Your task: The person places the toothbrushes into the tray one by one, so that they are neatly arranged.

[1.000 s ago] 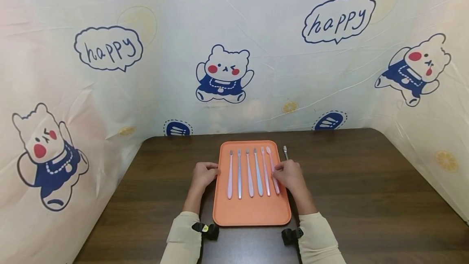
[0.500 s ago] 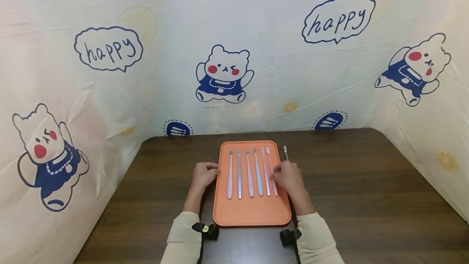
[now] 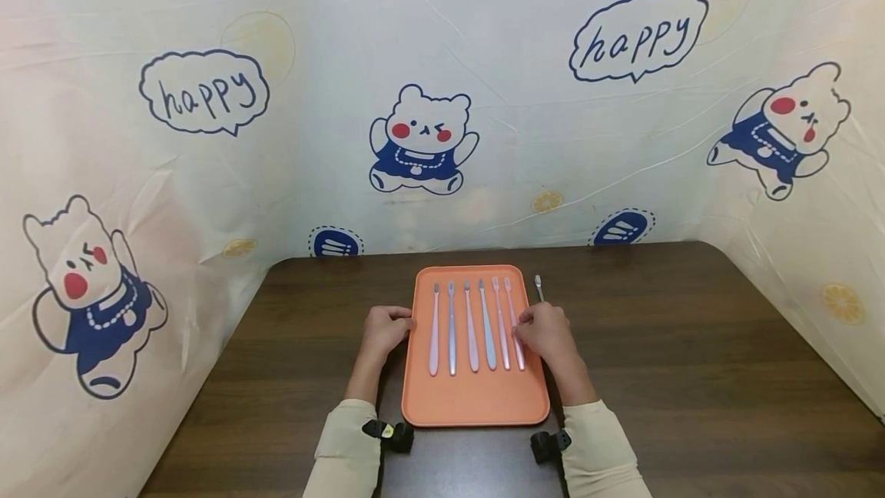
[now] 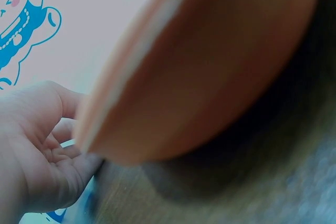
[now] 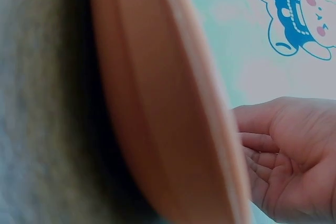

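In the head view an orange tray [image 3: 477, 402] bears several toothbrushes in a row, pink, lilac and blue, heads toward the far end. My left hand [image 3: 384, 330] grips the tray's left rim; the left wrist view shows my thumb and fingers at that edge. My right hand [image 3: 548, 330] reaches over the right rim and pinches the rightmost pink toothbrush [image 3: 510, 298] near its middle. In the right wrist view the tray's side hides those fingertips. Beyond my right hand, a grey toothbrush [image 3: 538, 283] lies on the table, its lower part covered by the hand.
The dark wooden table [image 3: 691, 360] extends on both sides of the tray. A printed cloth [image 3: 512, 137] with bears stands around its back and sides. Each sleeve carries a black wrist camera [image 3: 549, 446].
The rightmost pink toothbrush has turned and shifted slightly, now standing closer to parallel with its neighbour. My right hand moved a little left and back. The left hand and tray stayed still.
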A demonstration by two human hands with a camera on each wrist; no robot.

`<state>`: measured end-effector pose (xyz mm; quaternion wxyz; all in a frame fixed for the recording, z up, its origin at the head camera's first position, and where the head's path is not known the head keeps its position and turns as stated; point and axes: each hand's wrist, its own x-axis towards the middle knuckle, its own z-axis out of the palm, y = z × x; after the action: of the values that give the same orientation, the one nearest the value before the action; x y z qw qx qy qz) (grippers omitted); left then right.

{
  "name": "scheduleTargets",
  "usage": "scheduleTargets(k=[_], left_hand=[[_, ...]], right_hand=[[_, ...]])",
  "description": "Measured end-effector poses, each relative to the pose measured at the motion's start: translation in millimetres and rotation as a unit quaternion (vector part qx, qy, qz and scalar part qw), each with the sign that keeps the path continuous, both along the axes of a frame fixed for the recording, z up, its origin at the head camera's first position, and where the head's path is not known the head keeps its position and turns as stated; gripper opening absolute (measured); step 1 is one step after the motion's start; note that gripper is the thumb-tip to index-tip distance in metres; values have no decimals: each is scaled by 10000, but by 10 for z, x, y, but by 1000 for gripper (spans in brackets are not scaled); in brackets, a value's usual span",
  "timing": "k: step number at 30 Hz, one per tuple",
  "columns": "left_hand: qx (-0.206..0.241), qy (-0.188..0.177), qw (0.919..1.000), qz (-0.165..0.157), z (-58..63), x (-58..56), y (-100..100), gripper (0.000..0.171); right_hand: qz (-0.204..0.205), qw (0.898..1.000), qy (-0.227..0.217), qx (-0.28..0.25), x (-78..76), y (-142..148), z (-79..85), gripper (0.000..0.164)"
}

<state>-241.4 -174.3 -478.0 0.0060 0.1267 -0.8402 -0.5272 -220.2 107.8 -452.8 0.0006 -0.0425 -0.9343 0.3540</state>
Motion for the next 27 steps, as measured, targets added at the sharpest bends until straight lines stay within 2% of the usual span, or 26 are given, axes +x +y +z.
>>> scheduleTargets(k=[11,21,27], left_hand=[[38,-23,10000,1,-2,-4,-2,22],[0,13,10000,-11,-2,-3,1,23],[24,45,10000,-16,-3,-4,8,23]], right_hand=[[73,9990,-38,-432,-8,83,-7,19],[317,9946,178,-972,-48,211,-59,23],[238,9916,75,-1273,-45,327,-53,23]])
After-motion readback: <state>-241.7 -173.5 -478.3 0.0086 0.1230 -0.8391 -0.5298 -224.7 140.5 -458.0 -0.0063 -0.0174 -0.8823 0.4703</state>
